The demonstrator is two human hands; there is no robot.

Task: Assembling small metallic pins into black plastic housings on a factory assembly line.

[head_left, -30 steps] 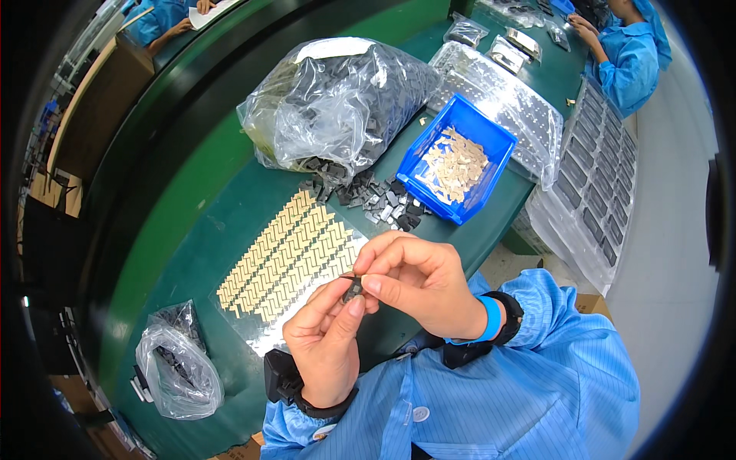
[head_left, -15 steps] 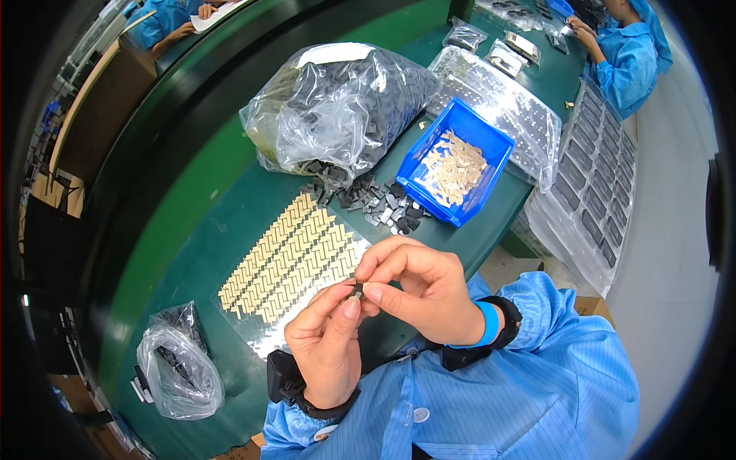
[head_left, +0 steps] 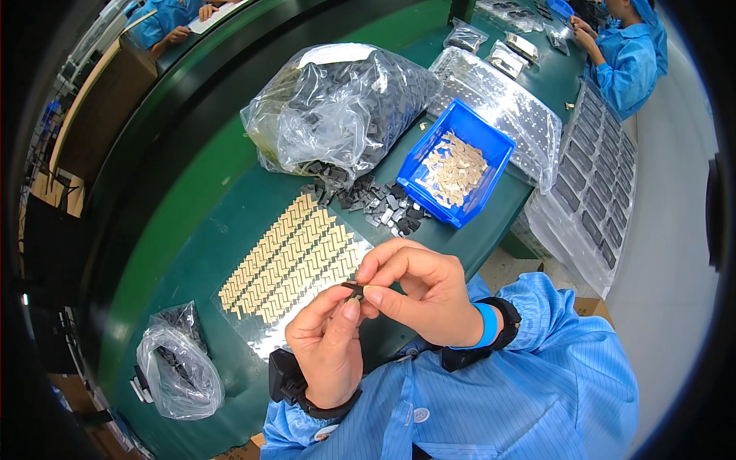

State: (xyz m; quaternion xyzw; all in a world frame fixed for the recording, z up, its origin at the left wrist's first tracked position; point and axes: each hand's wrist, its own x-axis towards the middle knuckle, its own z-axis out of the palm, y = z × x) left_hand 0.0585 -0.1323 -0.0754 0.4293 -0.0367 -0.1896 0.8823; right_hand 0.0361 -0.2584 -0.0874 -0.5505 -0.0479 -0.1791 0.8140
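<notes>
Between my two hands is a small black plastic piece (head_left: 353,288), mostly covered by fingertips. My left hand (head_left: 330,337) pinches it from below with thumb and forefinger. From the right, my right hand (head_left: 420,290) grips its other side between thumb and fingers. Just beyond the hands lies a clear sheet with rows of tan L-shaped stickers (head_left: 287,264), its near right part without stickers. Past it, loose black pieces (head_left: 376,203) are heaped, some with shiny faces. A blue bin (head_left: 491,180) of tan slips stands to their right.
A large clear bag (head_left: 337,107) of dark pieces stands at the back, a smaller open bag (head_left: 180,376) at the left. Bubble wrap (head_left: 506,107) and a tray of dark parts (head_left: 590,180) lie at right. A co-worker (head_left: 629,65) sits far right, another person's hand (head_left: 180,34) far left.
The black piece between my fingertips has turned slightly and shows more of itself. Both hands stay almost in the same place.
</notes>
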